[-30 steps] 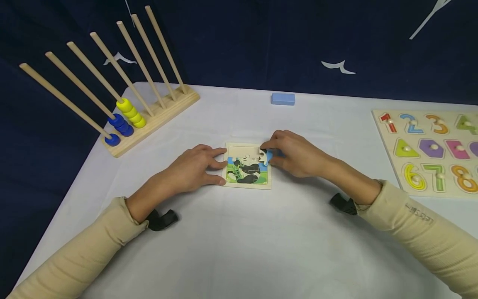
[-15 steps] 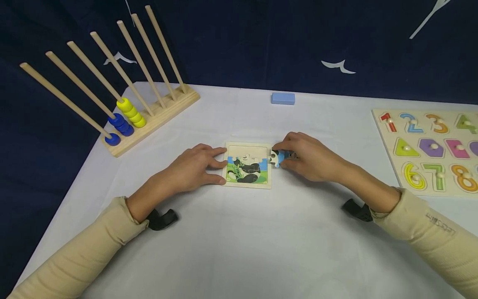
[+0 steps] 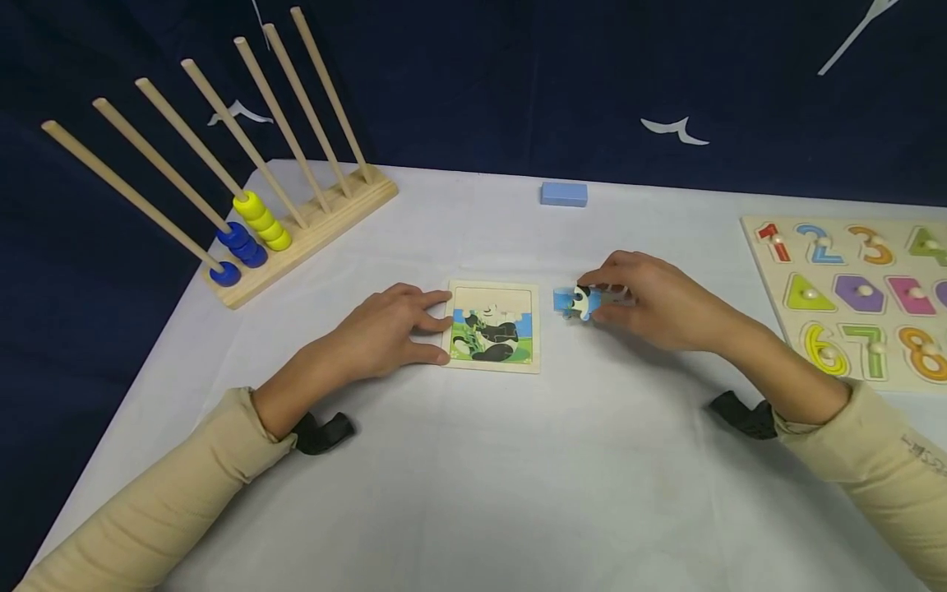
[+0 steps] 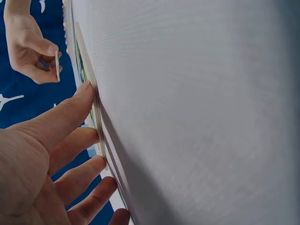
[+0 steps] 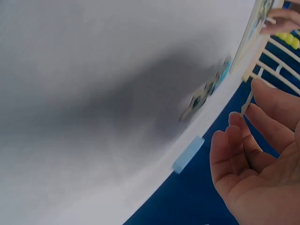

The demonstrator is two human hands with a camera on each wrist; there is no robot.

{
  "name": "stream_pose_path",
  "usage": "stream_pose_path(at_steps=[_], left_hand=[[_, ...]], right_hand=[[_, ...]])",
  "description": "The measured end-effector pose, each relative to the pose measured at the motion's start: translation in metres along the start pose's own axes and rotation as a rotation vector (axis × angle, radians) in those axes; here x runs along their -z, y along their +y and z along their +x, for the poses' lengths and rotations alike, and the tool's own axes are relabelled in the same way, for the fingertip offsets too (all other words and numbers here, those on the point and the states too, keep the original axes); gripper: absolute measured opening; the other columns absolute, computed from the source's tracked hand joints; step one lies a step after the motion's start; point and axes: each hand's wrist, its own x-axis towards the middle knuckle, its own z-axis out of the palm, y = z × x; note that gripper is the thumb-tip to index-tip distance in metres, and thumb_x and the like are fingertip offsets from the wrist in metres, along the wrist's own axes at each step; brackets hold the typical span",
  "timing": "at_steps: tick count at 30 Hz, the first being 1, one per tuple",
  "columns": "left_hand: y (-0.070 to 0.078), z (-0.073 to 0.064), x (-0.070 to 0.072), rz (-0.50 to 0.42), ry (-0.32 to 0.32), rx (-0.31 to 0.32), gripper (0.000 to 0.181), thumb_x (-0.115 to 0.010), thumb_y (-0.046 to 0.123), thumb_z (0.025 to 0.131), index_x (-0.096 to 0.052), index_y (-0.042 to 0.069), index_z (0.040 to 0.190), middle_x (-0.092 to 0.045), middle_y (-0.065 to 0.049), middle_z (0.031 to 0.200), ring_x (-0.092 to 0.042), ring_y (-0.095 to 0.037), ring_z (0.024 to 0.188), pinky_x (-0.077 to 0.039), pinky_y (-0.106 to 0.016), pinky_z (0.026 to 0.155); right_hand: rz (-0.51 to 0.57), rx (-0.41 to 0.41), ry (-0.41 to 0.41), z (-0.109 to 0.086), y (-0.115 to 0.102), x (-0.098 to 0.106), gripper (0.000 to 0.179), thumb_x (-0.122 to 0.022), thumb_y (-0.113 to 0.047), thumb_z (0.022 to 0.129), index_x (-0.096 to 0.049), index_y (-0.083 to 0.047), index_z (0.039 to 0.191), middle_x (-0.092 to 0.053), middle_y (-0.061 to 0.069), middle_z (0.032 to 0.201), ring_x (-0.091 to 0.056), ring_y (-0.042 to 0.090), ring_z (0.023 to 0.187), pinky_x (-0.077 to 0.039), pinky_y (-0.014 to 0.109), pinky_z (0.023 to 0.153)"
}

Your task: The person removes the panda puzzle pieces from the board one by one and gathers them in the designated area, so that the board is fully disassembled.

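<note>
My left hand [image 3: 385, 333] lies at the left side of a small square panda jigsaw puzzle [image 3: 536, 329], its spread fingertips and thumb touching the wooden frame's edge. Panda body pieces fill the lower part of the frame; bare wood shows across the top. To the right of it, my right hand [image 3: 654, 300] pinches a puzzle piece [image 3: 582, 303] with a black-and-white panda print between thumb and fingers. The right wrist view shows that pinched piece edge-on, above the table. Loose puzzle pieces [image 5: 201, 98] lie on the cloth below the right hand, partly hidden by it in the head view.
At the back left stands a wooden bead counting rack [image 3: 318, 222] with tall pegs and blue and yellow beads. A blue block [image 3: 564, 195] lies near the table's far edge. On the right is a number and shape peg puzzle board [image 3: 799, 275]. A dark curtain [image 3: 473, 82] hangs behind.
My right hand has moved right from the puzzle's upper right corner, carrying the pinched piece away from the frame and over the loose pieces. My left hand has stayed at the frame's left edge.
</note>
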Motion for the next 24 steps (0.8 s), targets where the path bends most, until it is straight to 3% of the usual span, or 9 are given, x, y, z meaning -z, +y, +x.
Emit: stream_pose_path(at_steps=[15, 24], left_hand=[[0.002, -0.001, 0.001, 0.001, -0.006, 0.024, 0.053, -0.079, 0.032, 0.085, -0.064, 0.008, 0.13, -0.043, -0.009, 0.151, -0.039, -0.034, 0.136, -0.035, -0.051, 0.106], [0.002, 0.0, 0.0, -0.009, -0.006, 0.018, 0.053, -0.079, 0.031, 0.085, -0.064, 0.008, 0.129, -0.044, -0.009, 0.151, -0.039, -0.035, 0.136, -0.034, -0.051, 0.107]], right_hand=[[-0.052, -0.037, 0.043, -0.027, 0.023, 0.013, 0.035, -0.078, -0.005, 0.083, -0.07, -0.006, 0.117, -0.062, -0.005, 0.097, -0.054, 0.015, 0.087, -0.045, 0.033, 0.074], [-0.062, -0.04, 0.039, -0.035, 0.039, 0.01, 0.038, -0.078, 0.001, 0.081, -0.069, -0.001, 0.118, -0.062, -0.002, 0.098, -0.053, 0.015, 0.085, -0.044, 0.029, 0.072]])
